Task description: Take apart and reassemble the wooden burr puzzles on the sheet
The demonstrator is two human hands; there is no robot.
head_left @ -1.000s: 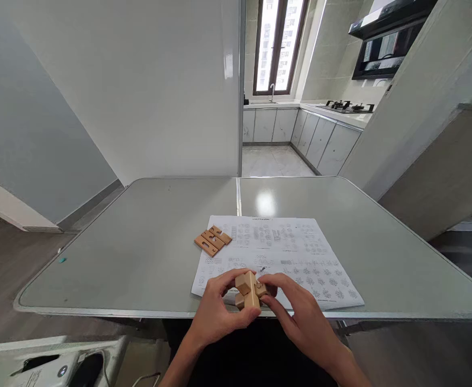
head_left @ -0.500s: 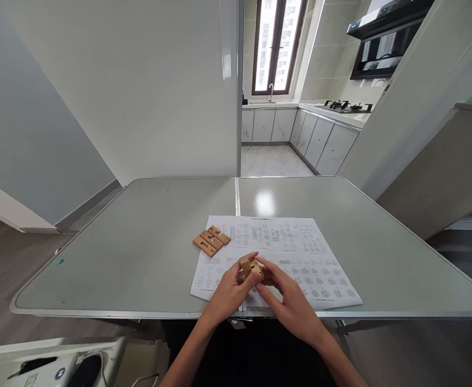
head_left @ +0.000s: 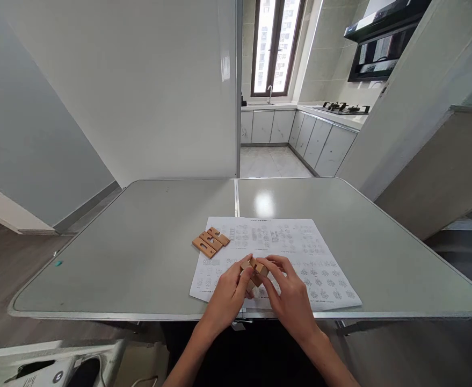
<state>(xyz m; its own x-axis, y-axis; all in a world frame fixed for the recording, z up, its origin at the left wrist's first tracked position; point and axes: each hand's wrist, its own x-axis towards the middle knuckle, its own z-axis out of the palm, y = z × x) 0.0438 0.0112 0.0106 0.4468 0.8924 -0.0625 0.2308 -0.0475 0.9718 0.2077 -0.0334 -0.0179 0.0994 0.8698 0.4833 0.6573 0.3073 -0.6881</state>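
Between my two hands is a small wooden block puzzle, held just above the printed sheet near the table's front edge. My left hand wraps its left side, thumb on the near face. The fingers and thumb of my right hand close on its right side. My fingers hide part of the puzzle, so its inner joints do not show. Several flat wooden pieces with cut-out slots and dark markings lie side by side, over the sheet's left edge. Rows of small line diagrams cover the white paper sheet.
The grey-green table has a metal rim and a seam down its middle. A small teal bit lies near its left edge. At the lower left stands a white container with a cable and dark items. A kitchen lies beyond.
The puzzle has turned in my hands and shows a different side. My right hand has shifted its grip, with its fingers now higher on the right side. The flat pieces stay put.
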